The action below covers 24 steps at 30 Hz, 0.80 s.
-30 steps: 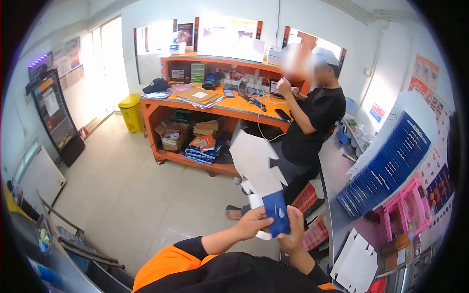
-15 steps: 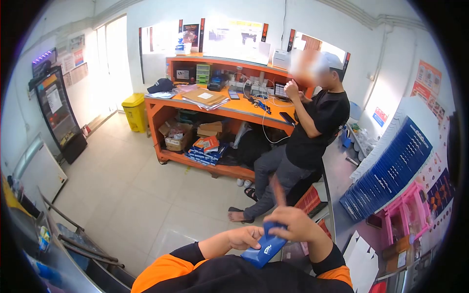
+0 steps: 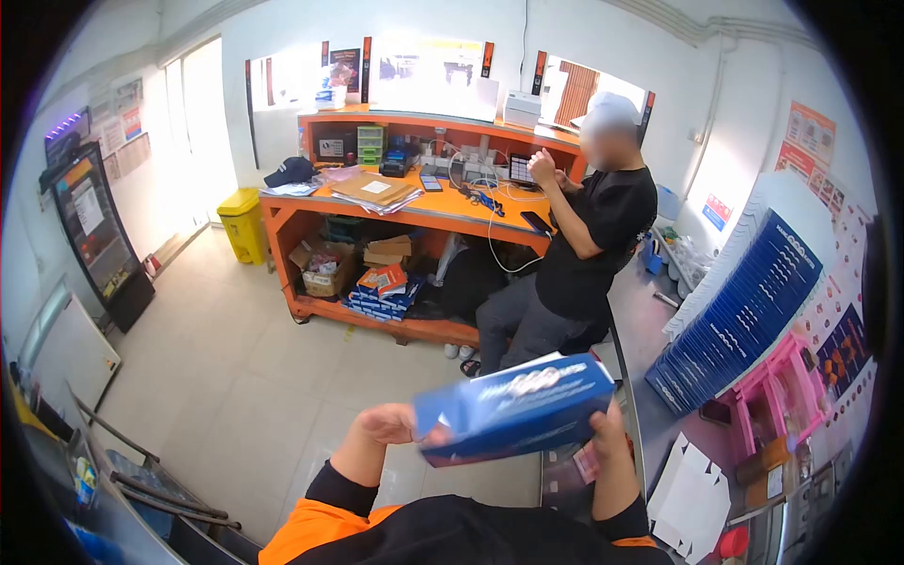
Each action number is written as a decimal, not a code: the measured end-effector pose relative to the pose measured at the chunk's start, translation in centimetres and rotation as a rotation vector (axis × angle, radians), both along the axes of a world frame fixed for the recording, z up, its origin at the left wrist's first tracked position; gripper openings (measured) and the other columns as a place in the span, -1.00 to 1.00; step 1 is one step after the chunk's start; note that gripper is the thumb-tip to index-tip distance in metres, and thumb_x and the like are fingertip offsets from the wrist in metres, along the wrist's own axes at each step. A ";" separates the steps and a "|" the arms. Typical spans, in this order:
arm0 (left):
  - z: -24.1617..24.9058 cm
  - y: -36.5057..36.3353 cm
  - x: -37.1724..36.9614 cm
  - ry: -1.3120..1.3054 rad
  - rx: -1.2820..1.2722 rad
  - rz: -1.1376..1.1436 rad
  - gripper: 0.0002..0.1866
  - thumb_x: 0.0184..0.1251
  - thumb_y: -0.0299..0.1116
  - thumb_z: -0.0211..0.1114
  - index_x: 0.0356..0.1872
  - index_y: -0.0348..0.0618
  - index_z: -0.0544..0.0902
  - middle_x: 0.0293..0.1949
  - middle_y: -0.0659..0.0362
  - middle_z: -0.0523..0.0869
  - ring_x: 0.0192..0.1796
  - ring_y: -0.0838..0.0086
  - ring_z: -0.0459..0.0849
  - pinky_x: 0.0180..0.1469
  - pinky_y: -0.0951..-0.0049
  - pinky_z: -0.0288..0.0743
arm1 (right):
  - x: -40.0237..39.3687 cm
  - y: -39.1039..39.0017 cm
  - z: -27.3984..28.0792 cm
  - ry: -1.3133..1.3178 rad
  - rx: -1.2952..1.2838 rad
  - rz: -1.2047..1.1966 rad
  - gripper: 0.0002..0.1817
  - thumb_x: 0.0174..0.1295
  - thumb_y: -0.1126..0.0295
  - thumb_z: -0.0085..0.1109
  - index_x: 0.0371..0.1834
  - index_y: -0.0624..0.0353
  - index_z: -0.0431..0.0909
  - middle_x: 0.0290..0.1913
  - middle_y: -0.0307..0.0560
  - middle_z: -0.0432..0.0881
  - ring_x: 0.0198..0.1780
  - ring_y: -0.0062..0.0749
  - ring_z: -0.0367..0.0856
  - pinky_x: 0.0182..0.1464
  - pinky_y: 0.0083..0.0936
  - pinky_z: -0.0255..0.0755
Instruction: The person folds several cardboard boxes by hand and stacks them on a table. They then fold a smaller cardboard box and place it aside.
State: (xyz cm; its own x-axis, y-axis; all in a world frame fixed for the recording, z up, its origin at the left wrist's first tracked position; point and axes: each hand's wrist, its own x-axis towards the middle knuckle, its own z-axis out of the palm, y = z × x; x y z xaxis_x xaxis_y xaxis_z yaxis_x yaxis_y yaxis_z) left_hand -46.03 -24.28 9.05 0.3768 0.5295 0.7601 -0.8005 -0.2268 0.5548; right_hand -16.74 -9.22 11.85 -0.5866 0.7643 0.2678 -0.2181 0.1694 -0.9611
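A long blue cardboard box (image 3: pixel 518 405) with white lettering is held up in front of my chest, slightly tilted and smeared by motion. My right hand (image 3: pixel 610 435) grips its right end, with the thumb on the near face. At the other end my left hand (image 3: pixel 388 424) holds the box; its fingertips are blurred and partly hidden by the cardboard. To the right, on the metal counter (image 3: pixel 650 377), stands a tall stack of flat blue cartons (image 3: pixel 744 320). A white die-cut cardboard sheet (image 3: pixel 692 504) lies nearer to me.
Another person (image 3: pixel 603 217) in a black shirt leans by the orange desk (image 3: pixel 433 193), hands raised. A pink plastic basket (image 3: pixel 767 386) sits beside the carton stack. A yellow bin (image 3: pixel 243 228) and a glass-door fridge (image 3: pixel 99 231) stand at the left. Metal racks (image 3: pixel 151 490) are close on my left.
The blue carton, previously low at my waist with my right hand over its end, is now raised lengthwise between both hands. My hands have moved apart, and my view has shifted slightly to the right.
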 end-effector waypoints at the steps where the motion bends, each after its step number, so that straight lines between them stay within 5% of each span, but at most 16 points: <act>1: 3.1 -1.8 0.5 0.058 -0.247 0.001 -0.19 0.00 0.14 0.30 0.09 -0.40 0.42 0.16 -0.04 0.40 0.18 0.24 0.38 0.30 0.25 0.07 | 0.0 -0.2 -1.1 0.116 -0.156 -0.016 -0.06 -0.19 -0.17 0.35 0.16 0.27 0.23 0.01 -0.12 0.43 0.03 -0.41 0.41 0.08 -0.49 0.29; 3: 3.1 -1.9 1.7 0.409 -0.154 0.556 -0.40 0.07 -0.08 0.32 0.05 -0.31 0.48 0.08 0.01 0.50 0.11 0.29 0.45 0.30 0.28 0.05 | -0.1 -0.5 -3.8 0.135 -0.196 -0.081 -0.09 -0.05 -0.13 0.26 0.22 0.31 0.18 0.07 -0.09 0.42 0.07 -0.39 0.40 0.12 -0.48 0.26; 4: 4.4 -2.2 2.8 0.742 -0.217 0.846 -0.59 0.13 -0.28 0.27 -0.01 -0.26 0.53 -0.06 0.09 0.60 0.00 0.41 0.52 0.18 0.40 0.24 | -0.3 -0.8 -4.6 0.122 -0.208 -0.111 -0.11 -0.04 -0.12 0.25 0.21 0.31 0.18 0.06 -0.10 0.43 0.07 -0.39 0.40 0.13 -0.48 0.25; 6: 3.9 -1.7 4.3 0.682 -0.442 1.018 -0.67 0.18 -0.32 0.23 -0.07 -0.27 0.56 -0.15 0.13 0.63 -0.07 0.48 0.54 0.06 0.46 0.33 | -0.4 -0.2 -5.9 0.031 -0.264 -0.132 -0.07 -0.05 -0.12 0.26 0.24 0.33 0.13 0.15 -0.02 0.34 0.10 -0.33 0.36 0.14 -0.46 0.24; 7: 3.3 -1.5 5.2 0.649 -0.556 1.099 -0.71 0.20 -0.34 0.21 -0.10 -0.27 0.57 -0.20 0.15 0.64 -0.11 0.52 0.55 0.00 0.49 0.38 | -0.6 -0.7 -5.9 -0.179 -0.075 -0.305 -0.03 -0.08 -0.10 0.29 0.26 0.34 0.09 0.22 0.05 0.23 0.17 -0.25 0.29 0.19 -0.42 0.18; 8: 1.1 -0.5 5.9 0.417 -0.594 1.068 -0.74 0.24 -0.38 0.17 -0.08 -0.26 0.54 -0.18 0.15 0.62 -0.13 0.56 0.54 -0.10 0.50 0.42 | -1.4 -1.5 -5.7 -0.387 0.119 -0.475 0.02 -0.11 -0.09 0.31 0.28 0.35 0.04 0.30 0.11 0.13 0.25 -0.17 0.21 0.24 -0.38 0.12; 12: -1.6 3.5 8.7 -0.216 -0.984 0.893 -0.65 0.26 -0.44 0.10 0.07 -0.20 0.34 -0.17 0.15 0.54 -0.18 0.46 0.55 -0.11 0.42 0.47 | -4.1 -8.4 -1.9 -0.647 0.948 -0.098 0.14 -0.26 0.06 0.42 0.36 0.20 -0.12 0.36 0.29 -0.11 0.39 0.16 -0.19 0.32 0.08 -0.32; 16: -1.6 4.7 9.4 -0.293 -1.146 0.758 -0.65 0.30 -0.46 0.01 0.10 -0.20 0.28 -0.13 0.10 0.52 -0.16 0.39 0.57 -0.04 0.32 0.47 | -5.5 -7.4 -5.3 -0.628 1.134 -0.285 0.04 -0.24 0.18 0.37 0.36 0.02 -0.06 0.35 0.24 -0.06 0.38 0.18 -0.13 0.29 0.21 -0.38; 19: -0.5 4.8 9.9 -0.314 -1.208 0.741 -0.64 0.31 -0.47 -0.02 0.13 -0.20 0.28 -0.07 0.06 0.50 -0.11 0.34 0.55 -0.02 0.29 0.47 | -5.6 -6.9 -5.7 -0.348 1.260 -0.417 -0.21 -0.21 0.30 0.35 0.20 0.05 0.23 0.24 0.20 0.20 0.31 0.13 0.10 0.29 0.15 -0.20; 22: -1.5 5.6 8.6 -0.369 -1.159 0.633 -0.59 0.30 -0.51 -0.02 0.18 -0.22 0.26 0.00 0.04 0.46 -0.04 0.31 0.52 0.00 0.24 0.46 | -3.6 -6.5 -4.3 -0.088 1.238 -0.192 -0.56 -0.21 0.41 0.34 -0.16 0.09 0.47 -0.02 0.11 0.46 0.13 0.00 0.39 0.22 -0.02 0.12; 23: -1.5 5.9 8.5 -0.371 -1.153 0.669 -0.58 0.29 -0.52 -0.01 0.18 -0.23 0.26 0.01 0.04 0.45 -0.03 0.30 0.52 0.01 0.24 0.46 | -3.5 -6.5 -3.6 -0.042 1.046 -0.217 -0.79 -0.17 0.49 0.33 -0.47 0.11 0.48 -0.24 0.02 0.56 -0.10 -0.09 0.54 0.03 -0.25 0.37; 24: -1.6 6.1 8.6 -0.375 -1.148 0.705 -0.57 0.28 -0.53 0.00 0.19 -0.24 0.25 0.02 0.05 0.45 -0.03 0.30 0.52 0.01 0.23 0.46 | -2.9 -6.4 -3.8 -0.023 0.792 -0.355 -0.80 -0.16 0.51 0.32 -0.48 0.14 0.47 -0.25 0.03 0.55 -0.13 -0.09 0.55 -0.03 -0.28 0.40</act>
State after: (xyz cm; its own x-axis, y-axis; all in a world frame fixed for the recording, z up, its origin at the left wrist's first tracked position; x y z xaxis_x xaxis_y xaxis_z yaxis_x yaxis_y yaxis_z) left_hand -37.42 -18.15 7.48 -0.3529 0.9077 -0.2269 -0.8497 -0.2093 0.4840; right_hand -19.64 -15.61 8.08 -0.3610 0.4963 0.7896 -0.0076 0.8451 -0.5346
